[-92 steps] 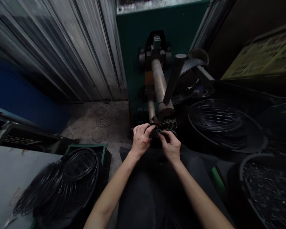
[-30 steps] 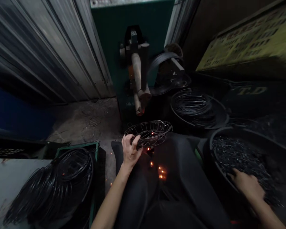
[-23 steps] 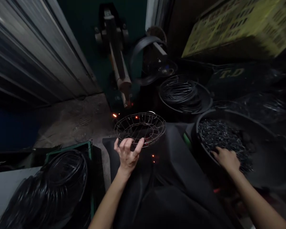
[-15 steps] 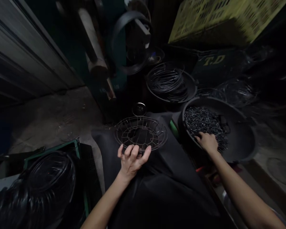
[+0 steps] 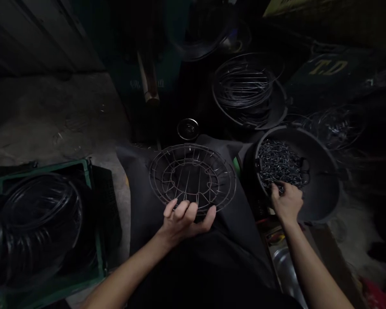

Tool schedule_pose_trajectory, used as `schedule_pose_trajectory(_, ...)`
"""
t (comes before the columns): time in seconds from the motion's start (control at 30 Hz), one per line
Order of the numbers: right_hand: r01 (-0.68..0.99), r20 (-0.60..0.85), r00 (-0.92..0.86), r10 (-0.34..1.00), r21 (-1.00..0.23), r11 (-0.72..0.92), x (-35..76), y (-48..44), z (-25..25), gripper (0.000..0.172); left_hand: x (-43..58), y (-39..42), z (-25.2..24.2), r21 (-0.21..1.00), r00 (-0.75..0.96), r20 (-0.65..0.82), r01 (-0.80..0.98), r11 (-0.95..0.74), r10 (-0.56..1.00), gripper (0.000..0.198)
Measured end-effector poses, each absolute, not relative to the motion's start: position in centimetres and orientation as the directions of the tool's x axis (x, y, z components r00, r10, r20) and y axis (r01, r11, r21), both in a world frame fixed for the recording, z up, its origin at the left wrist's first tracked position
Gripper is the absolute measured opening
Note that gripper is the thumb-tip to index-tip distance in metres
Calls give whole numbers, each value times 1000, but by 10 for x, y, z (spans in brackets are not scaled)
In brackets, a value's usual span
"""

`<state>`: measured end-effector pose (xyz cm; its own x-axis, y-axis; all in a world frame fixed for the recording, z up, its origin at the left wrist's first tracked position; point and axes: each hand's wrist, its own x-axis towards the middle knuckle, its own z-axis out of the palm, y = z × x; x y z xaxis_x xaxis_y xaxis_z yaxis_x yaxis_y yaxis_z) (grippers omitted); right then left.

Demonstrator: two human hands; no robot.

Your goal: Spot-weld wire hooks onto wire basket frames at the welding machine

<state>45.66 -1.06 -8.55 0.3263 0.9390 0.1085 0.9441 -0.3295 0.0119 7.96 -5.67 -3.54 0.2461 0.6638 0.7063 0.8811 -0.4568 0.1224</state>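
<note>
A round wire basket frame (image 5: 193, 177) rests over my dark apron, held by its near rim in my left hand (image 5: 185, 219), fingers curled round the wire. My right hand (image 5: 285, 201) reaches into a black tub (image 5: 324, 189) at the right, fingers closed among a heap of small metal wire pieces (image 5: 278, 162). What the fingers pinch is too small to make out.
A green crate (image 5: 93, 223) with stacked black wire rings (image 5: 35, 227) sits at the left. Another tray of wire rings (image 5: 244, 88) lies behind the tub. The welding machine's arm (image 5: 148, 83) stands ahead, a small round tin (image 5: 188, 128) below it. Bare concrete floor (image 5: 51, 116) at the left.
The basket left the welder after sparks flew and now lies flat over my lap. My right hand let go of it and went into the tub. My view tilted down and right.
</note>
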Motion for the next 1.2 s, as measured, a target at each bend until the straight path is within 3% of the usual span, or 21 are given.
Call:
schedule_pose_trajectory(0.1,913,-82,409,909,52,-406,467,-4,-92,43,79,-57,-34,142,259,698,864,-483,668,41)
schedule_pose_trajectory(0.2,928,-164,372,914,80,-363,475,1,-96,43,78,-57,-33,176,251,705,844,-506,664,37)
schedule_pose_trajectory(0.3,937,-151,350,925,70,-343,476,2,-98,42,78,-58,-33,203,242,693,838,-506,679,33)
schedule_pose_trajectory(0.43,930,40,366,930,11,-366,466,-1,-92,45,78,-60,-37,223,229,685,838,-498,692,33)
schedule_pose_trajectory(0.5,939,166,345,924,-69,-338,453,-3,-80,45,79,-61,-38,231,227,685,834,-502,692,33)
schedule_pose_trajectory(0.6,917,244,334,910,-309,-253,419,-8,-57,42,78,-61,-39,234,229,687,829,-508,690,32)
schedule_pose_trajectory(0.67,843,161,346,924,-487,-231,388,-15,-43,40,78,-61,-38,227,233,690,830,-510,685,32)
schedule_pose_trajectory(0.77,712,-74,305,949,-644,-279,346,-30,-32,40,76,-59,-35,221,246,690,824,-522,681,33)
schedule_pose_trajectory(0.93,557,-220,334,916,-738,-380,309,-45,-38,42,73,-57,-34,201,252,691,834,-514,678,31)
schedule_pose_trajectory(1.2,425,-219,364,905,-826,-371,289,-43,-46,36,77,-60,-37,233,219,685,838,-494,695,32)
